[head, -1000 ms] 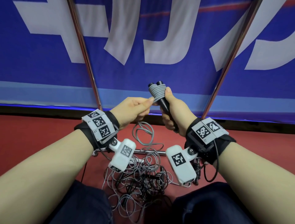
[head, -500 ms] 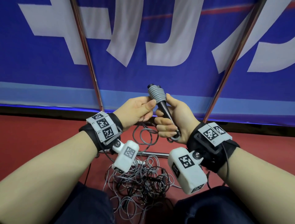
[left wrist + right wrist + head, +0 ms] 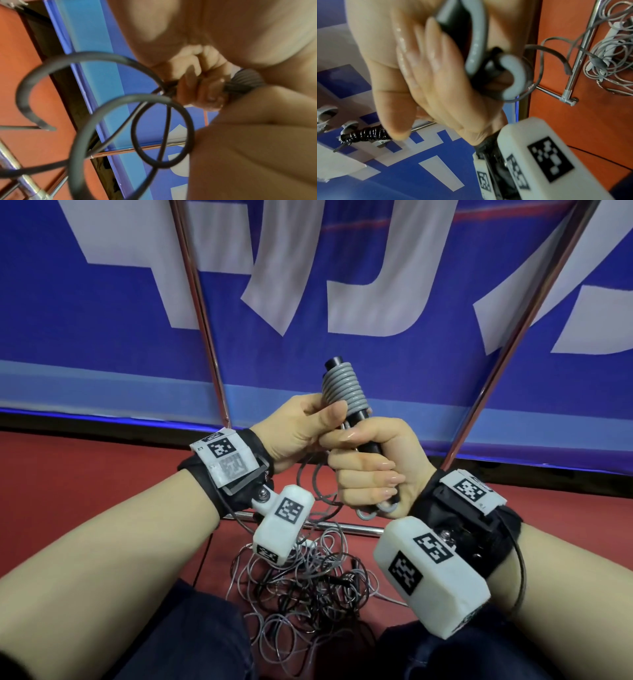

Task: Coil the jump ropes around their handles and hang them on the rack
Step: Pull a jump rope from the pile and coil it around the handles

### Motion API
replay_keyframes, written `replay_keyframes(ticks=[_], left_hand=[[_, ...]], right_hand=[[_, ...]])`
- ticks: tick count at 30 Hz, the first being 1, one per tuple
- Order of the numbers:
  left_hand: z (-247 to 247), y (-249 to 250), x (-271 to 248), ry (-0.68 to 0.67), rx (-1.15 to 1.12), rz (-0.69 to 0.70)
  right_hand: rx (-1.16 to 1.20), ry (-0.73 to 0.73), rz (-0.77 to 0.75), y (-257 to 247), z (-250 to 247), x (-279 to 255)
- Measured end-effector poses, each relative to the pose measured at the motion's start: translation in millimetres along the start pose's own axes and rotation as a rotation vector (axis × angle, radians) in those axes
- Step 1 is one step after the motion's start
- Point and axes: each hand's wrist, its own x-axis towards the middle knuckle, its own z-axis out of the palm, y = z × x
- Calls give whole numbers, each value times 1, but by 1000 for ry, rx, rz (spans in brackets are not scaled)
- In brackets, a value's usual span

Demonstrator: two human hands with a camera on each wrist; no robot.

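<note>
Both forearms enter from the lower corners of the head view and meet at frame centre, wrists strapped with black bands. Right hand, centre-right, fingers curled tight in a fist round the black handles, thumb on top. Left hand, just left of it and touching, pinches the grey rope between thumb and curled fingers.

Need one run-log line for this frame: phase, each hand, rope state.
phase: coiling | right hand: grips black handles | left hand: pinches grey rope below coil | loose ropes: floor pile
</note>
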Motion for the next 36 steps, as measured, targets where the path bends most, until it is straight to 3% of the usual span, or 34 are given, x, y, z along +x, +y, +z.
replay_keyframes(ticks=[2,5,8,21,27,32,36], left_hand=[[2,1,-1,52,-33,-6],[8,4,-5,125,11,-42],[5,3,-6,240,95,-51],[10,-1,1,439,267,-28],[16,-8,8,590,277,5],[16,-5,8,585,218,-2],[13,-2,2,521,216,-50]], right_hand=[[-61,66,-21,0,2,1],[-433,368,-64,-1,-2,4],[-726,551,-110,0,-7,3],[-1059,767,-206,2,-19,4],[-1286,1022,-329,3,-26,13],[-1049,963,-437,4,-16,12],[-1042,876,-356,3,-7,8]])
